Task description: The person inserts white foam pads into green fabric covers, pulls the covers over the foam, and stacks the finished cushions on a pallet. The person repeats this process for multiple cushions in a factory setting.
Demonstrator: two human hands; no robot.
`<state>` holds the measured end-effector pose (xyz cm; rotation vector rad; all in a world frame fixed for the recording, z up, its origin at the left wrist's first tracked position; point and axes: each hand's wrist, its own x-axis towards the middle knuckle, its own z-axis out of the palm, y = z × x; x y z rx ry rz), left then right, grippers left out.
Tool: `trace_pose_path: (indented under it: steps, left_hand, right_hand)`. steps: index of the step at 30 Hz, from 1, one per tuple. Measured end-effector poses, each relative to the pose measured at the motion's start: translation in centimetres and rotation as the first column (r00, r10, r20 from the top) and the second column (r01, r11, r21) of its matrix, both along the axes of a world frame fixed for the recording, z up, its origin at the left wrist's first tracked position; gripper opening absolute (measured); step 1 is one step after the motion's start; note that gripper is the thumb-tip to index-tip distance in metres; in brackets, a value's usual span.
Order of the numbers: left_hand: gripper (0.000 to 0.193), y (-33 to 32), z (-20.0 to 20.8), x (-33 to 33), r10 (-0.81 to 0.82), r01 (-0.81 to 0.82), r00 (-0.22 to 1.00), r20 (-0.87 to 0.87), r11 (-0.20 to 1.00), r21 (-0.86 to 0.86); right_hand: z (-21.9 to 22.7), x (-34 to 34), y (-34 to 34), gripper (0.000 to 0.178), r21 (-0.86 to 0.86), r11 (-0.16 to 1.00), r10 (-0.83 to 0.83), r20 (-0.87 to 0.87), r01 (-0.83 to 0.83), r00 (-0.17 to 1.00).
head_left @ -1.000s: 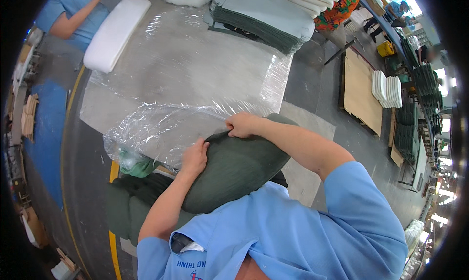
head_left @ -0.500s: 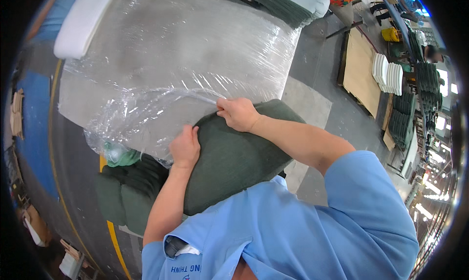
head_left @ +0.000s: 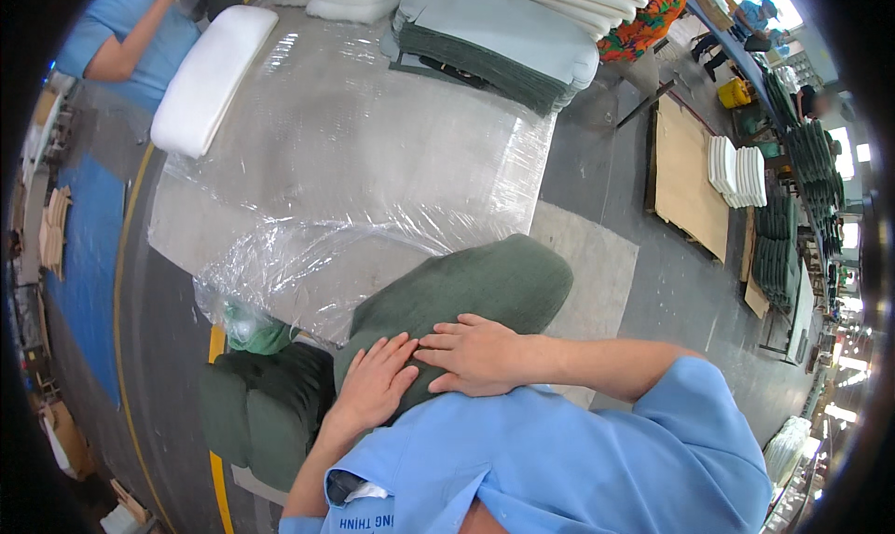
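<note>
A dark green fabric-covered cushion (head_left: 466, 287) lies against my front at the near edge of the plastic-wrapped table (head_left: 345, 133). My left hand (head_left: 376, 378) rests flat on its near left part, fingers stretched out. Close beside it, my right hand (head_left: 473, 355) presses on the same cushion with its fingers spread and pointing left. The fingertips of the two hands almost meet. Neither hand grips anything.
Several green cushions (head_left: 266, 413) are stacked at my left, below a crumpled green plastic bag (head_left: 252, 329). A white foam pad (head_left: 213, 79) lies on the table's left edge, near a person in a blue shirt (head_left: 121, 40). Green covers (head_left: 485, 59) are piled at the far side.
Both hands have let go of the cushion's far edge, drawn back toward my body and opened flat on it. The cushion now lies with its far end toward the right.
</note>
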<state>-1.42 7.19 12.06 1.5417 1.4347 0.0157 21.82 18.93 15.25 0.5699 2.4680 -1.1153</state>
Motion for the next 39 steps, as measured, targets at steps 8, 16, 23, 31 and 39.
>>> trace_pose_path:
  steps: [8, 16, 23, 31, 39]
  left_hand:
    - [0.061, -0.5, -6.2, -4.3, 0.097, -0.103, 0.993, -0.066, 0.989, -0.110]
    - [0.065, 3.1, -2.7, -3.3, -0.132, 0.121, 0.983, -0.130, 0.988, -0.094]
    - [0.075, 3.1, -4.1, 1.8, -0.119, 0.120, 0.993, 0.008, 0.991, -0.066]
    - [0.077, 4.1, -5.8, -0.3, -0.055, 0.044, 0.997, -0.053, 0.979, -0.199]
    - [0.081, 0.2, -6.3, -5.3, 0.274, -0.287, 0.956, -0.102, 0.947, -0.147]
  right_hand:
    - [-3.6, 9.3, 7.9, 0.066, 0.246, 0.958, -0.217, 0.277, 0.149, 0.936]
    - [-0.6, 2.9, 9.3, 0.072, 0.044, 0.997, 0.031, 0.554, -0.066, 0.832]
    - [-3.5, 1.7, 4.3, 0.078, 0.005, 0.999, 0.028, 0.328, -0.032, 0.944]
    - [-7.9, 3.6, 9.6, 0.073, -0.006, 0.999, -0.040, 0.385, 0.046, 0.922]
    - [-6.4, 10.8, 12.5, 0.091, 0.125, 0.867, -0.462, 0.559, 0.482, 0.688]
